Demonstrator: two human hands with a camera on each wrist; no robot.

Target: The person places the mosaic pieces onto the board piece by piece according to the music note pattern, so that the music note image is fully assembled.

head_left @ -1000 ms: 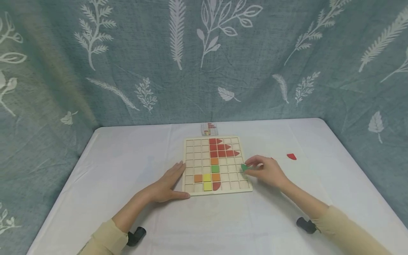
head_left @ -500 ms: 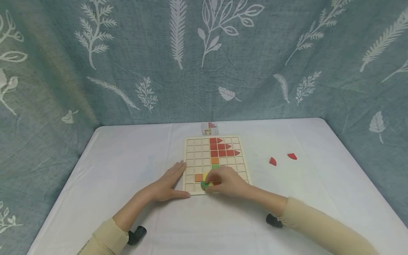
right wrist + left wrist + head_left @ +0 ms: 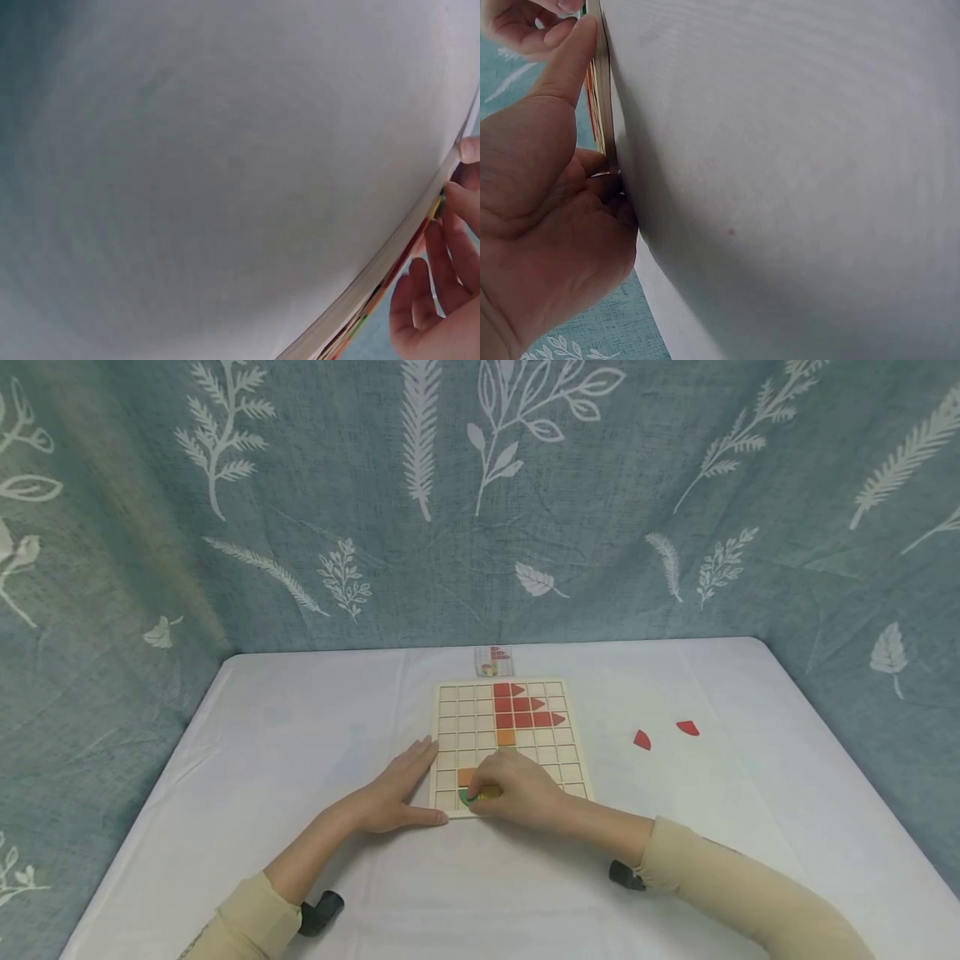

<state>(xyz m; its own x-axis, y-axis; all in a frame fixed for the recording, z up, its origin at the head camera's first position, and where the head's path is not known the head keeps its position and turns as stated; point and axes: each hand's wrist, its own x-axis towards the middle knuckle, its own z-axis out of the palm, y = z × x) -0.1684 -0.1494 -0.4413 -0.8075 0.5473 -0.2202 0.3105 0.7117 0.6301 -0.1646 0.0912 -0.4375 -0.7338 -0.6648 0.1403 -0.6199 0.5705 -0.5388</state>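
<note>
A pale wooden grid board (image 3: 447, 710) lies on the table with flat coloured tiles in it. My left hand (image 3: 392, 793) rests at its left edge, fingers and thumb extended; the left wrist view shows the thumb (image 3: 574, 64) along the board's side. Over the lower rows, my right hand (image 3: 521, 789) pinches a green curved piece (image 3: 464, 797) between thumb and forefinger, at the bottom-row cell below an orange tile (image 3: 467, 777). A yellow tile (image 3: 490, 792) shows beneath the fingers. That hand covers other lower tiles. Red tiles (image 3: 513, 720) form three rows at the top.
Two red rounded pieces (image 3: 642, 740) lie apart on the white table (image 3: 735, 760) right of the board. Behind the board sits a small pattern card (image 3: 494, 662). A patterned teal curtain (image 3: 450, 568) surrounds the table's back and sides.
My right hand has carried the green piece leftward from the board's right edge to the bottom row, then one cell further left. My left hand has stayed in place.
</note>
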